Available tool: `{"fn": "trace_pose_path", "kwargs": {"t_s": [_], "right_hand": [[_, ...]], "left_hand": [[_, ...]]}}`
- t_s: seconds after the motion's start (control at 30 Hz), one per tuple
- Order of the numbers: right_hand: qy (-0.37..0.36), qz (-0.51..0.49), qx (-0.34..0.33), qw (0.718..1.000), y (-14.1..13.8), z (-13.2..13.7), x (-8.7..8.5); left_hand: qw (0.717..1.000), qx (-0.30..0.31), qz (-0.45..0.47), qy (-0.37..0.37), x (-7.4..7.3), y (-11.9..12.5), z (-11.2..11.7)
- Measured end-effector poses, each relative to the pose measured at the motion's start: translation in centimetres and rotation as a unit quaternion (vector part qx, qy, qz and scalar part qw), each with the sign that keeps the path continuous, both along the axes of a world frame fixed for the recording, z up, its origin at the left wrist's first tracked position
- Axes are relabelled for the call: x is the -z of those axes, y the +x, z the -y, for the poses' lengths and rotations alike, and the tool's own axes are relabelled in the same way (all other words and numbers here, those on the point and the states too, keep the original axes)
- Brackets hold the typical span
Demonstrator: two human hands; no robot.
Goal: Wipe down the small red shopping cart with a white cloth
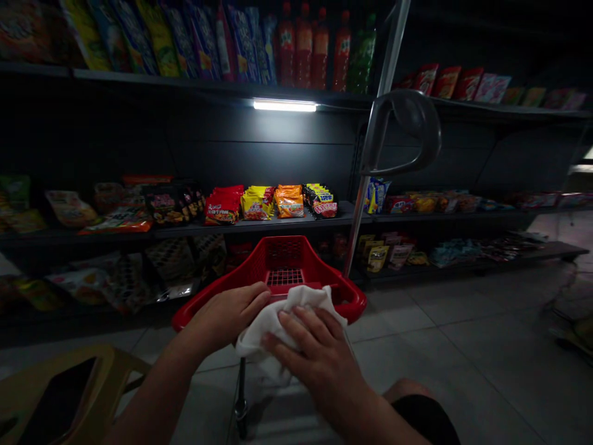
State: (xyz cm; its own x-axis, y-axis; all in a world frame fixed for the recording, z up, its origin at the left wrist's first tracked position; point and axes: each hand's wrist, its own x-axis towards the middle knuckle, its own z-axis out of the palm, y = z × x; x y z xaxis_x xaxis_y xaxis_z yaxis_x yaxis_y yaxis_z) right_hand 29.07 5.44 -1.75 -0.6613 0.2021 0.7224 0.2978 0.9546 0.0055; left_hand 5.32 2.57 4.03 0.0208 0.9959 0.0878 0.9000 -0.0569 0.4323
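A red plastic shopping basket on a wheeled frame stands in front of me in a dim shop aisle. A white cloth lies over its near rim. My left hand grips the rim and the cloth's left edge, fingers curled. My right hand lies flat on the cloth with fingers spread, pressing it against the rim. The basket's grey pull handle stands upright behind it on a metal pole.
Dark shelves with snack packets run across the back, bottles on the top shelf under a strip light. A yellow stool with a dark phone on it sits at lower left. Grey tiled floor stretches right.
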Motion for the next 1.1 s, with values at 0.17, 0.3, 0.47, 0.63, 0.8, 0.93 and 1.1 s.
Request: {"fn": "trace_pose_path", "kwargs": {"t_s": [0.17,0.3,0.47,0.63,0.8,0.93,1.1], "right_hand": [[-0.052,0.032,-0.012,0.998,4.2,-4.9,-0.5],[-0.126,0.052,-0.069,0.988,7.7,-9.0,-1.1],[-0.176,-0.019,-0.117,0.977,6.9,-9.1,-0.1],[-0.162,-0.053,-0.071,0.983,3.8,-5.0,0.7],[-0.116,-0.117,-0.062,0.984,0.0,-0.6,1.1],[-0.039,-0.161,-0.073,0.983,-2.6,1.5,1.8],[-0.020,-0.165,-0.160,0.973,-2.6,0.7,2.4]], "left_hand": [[1.000,0.021,0.020,0.006,-0.3,-0.8,0.4],[0.999,0.032,0.023,-0.005,-0.6,-0.8,0.4],[0.999,0.038,0.020,-0.012,-0.7,-1.3,0.4],[0.997,0.036,-0.024,0.057,0.1,-5.6,1.2],[0.967,-0.103,-0.098,0.212,0.4,-7.3,2.8],[0.978,-0.105,0.022,0.179,0.2,-2.6,4.1],[0.990,-0.071,0.005,0.121,0.4,0.4,4.7]]}}
